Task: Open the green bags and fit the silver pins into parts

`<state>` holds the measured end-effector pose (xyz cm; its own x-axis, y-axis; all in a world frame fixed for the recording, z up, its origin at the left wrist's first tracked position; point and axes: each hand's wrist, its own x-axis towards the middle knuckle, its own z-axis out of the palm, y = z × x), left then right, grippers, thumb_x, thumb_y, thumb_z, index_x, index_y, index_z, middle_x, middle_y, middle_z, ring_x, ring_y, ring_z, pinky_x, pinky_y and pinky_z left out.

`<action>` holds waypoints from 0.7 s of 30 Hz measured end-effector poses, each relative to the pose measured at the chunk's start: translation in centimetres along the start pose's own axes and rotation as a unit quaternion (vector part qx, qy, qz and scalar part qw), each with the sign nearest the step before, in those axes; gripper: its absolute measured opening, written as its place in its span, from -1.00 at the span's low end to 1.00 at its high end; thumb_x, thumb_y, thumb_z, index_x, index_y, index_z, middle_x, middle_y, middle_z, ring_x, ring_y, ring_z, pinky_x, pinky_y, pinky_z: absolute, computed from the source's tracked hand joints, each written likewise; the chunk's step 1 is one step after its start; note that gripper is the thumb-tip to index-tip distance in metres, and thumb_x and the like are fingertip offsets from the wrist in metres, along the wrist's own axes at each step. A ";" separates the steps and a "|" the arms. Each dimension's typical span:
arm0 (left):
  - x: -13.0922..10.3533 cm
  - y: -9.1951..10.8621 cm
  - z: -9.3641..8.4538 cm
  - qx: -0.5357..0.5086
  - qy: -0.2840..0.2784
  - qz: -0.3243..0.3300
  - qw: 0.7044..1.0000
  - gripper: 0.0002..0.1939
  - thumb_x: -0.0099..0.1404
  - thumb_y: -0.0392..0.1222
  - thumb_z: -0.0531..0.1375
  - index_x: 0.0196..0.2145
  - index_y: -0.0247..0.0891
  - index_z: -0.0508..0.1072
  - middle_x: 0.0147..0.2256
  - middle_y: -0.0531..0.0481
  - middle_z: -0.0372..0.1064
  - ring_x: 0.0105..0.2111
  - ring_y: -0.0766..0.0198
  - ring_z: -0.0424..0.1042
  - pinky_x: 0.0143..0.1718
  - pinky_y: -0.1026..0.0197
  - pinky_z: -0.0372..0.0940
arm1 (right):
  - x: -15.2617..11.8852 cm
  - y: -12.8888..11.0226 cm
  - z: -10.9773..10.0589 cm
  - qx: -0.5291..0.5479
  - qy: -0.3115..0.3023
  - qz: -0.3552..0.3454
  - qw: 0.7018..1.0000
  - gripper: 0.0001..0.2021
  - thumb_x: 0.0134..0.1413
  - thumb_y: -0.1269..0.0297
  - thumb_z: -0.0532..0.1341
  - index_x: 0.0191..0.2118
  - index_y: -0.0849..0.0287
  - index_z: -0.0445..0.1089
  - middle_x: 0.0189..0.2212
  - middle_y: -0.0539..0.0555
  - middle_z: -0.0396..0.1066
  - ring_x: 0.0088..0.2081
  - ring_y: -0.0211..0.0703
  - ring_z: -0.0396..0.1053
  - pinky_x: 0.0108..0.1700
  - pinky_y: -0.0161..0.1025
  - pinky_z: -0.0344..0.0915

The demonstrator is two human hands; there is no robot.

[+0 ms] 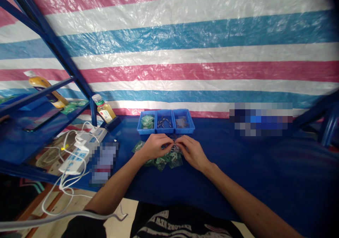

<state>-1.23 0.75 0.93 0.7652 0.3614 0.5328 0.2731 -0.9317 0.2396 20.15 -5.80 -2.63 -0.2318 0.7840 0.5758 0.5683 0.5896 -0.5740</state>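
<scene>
Head view: pinches a tiny indistinct piece [174, 143] with left hand [156, 147] and right hand [193, 152], beside small green plastic packets [162, 163].

From the wearer's head, above and behind the left hand [156, 147] and right hand [194, 152], the single wide view faces forward and down, fairly near, taking in the surface [172, 186] beneath them, the striped sheet [196, 70] beyond and the shirt [182, 224] nearer than either hand.
</scene>
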 end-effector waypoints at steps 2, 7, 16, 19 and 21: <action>0.0 0.0 0.0 0.000 0.001 -0.001 1.000 -0.84 0.43 -0.23 0.16 -0.24 -0.27 0.54 -0.38 -0.06 0.51 -0.37 0.29 0.48 -0.29 0.27 0.36 | 0.0 0.0 0.0 -0.004 -0.002 0.004 1.000 -0.84 0.43 0.28 0.10 -0.14 0.08 0.43 -0.28 0.10 0.47 -0.24 -0.07 0.43 -0.13 -0.15 0.38; 0.0 -0.1 0.0 0.003 -0.002 0.001 1.000 -0.83 0.44 -0.22 0.15 -0.24 -0.28 0.54 -0.39 -0.05 0.51 -0.38 0.30 0.48 -0.29 0.27 0.36 | -0.1 0.3 0.0 -0.015 -0.010 0.009 1.000 -0.81 0.44 0.24 0.10 -0.19 0.09 0.43 -0.32 0.08 0.47 -0.27 -0.08 0.43 -0.16 -0.16 0.36; -0.2 -0.2 0.2 0.003 -0.007 -0.006 1.000 -0.84 0.43 -0.23 0.15 -0.23 -0.27 0.54 -0.37 -0.06 0.52 -0.37 0.29 0.49 -0.28 0.26 0.37 | -0.1 0.2 0.2 -0.008 -0.010 -0.007 1.000 -0.87 0.40 0.32 0.11 -0.14 0.07 0.41 -0.32 0.06 0.46 -0.31 -0.10 0.42 -0.20 -0.17 0.33; -0.1 0.0 0.3 -0.001 -0.005 -0.006 1.000 -0.83 0.43 -0.23 0.15 -0.23 -0.27 0.54 -0.38 -0.06 0.52 -0.38 0.29 0.49 -0.28 0.26 0.38 | -0.1 0.2 0.2 -0.009 -0.010 -0.003 1.000 -0.86 0.40 0.32 0.11 -0.13 0.06 0.42 -0.29 0.07 0.47 -0.29 -0.09 0.43 -0.17 -0.16 0.35; -0.1 0.0 0.3 -0.003 -0.004 -0.005 1.000 -0.83 0.44 -0.22 0.15 -0.24 -0.27 0.55 -0.38 -0.06 0.52 -0.38 0.29 0.49 -0.28 0.26 0.38 | -0.1 0.2 0.2 -0.011 -0.007 -0.001 1.000 -0.85 0.41 0.31 0.10 -0.13 0.06 0.43 -0.29 0.08 0.48 -0.28 -0.08 0.44 -0.16 -0.16 0.35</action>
<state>-1.13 0.67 0.69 0.7675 0.3706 0.5230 0.2778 -0.9276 0.2497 20.18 -5.68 -2.91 -0.2444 0.7852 0.5690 0.5851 0.5873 -0.5592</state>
